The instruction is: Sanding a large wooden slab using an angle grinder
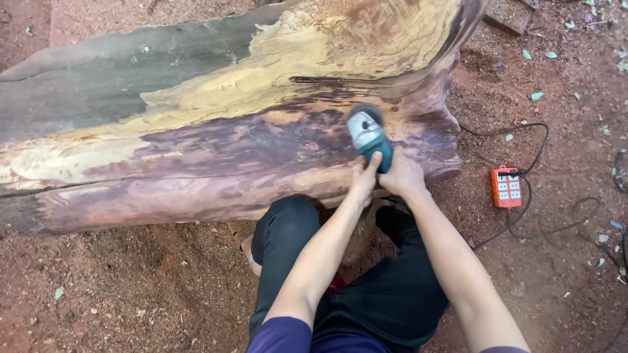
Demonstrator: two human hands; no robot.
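Log under the grinder

Log, large, weathered and streaked purple and yellow, lies across red earth just ahead of both hands. Angle grinder, teal and grey, rests its disc on the log's surface. Left hand and right hand both clasp its rear body. Orange power strip sits right of the right hand, cable trailing.

The ground is bare reddish-brown earth strewn with sawdust and wood chips, lit by soft, even daylight. Small green leaves lie scattered toward 1 and 2 o'clock, with one more at 8 o'clock. At 3 o'clock an orange power strip sits on the dirt, black cables looping around it. A flat grey stone lies at 1 o'clock.
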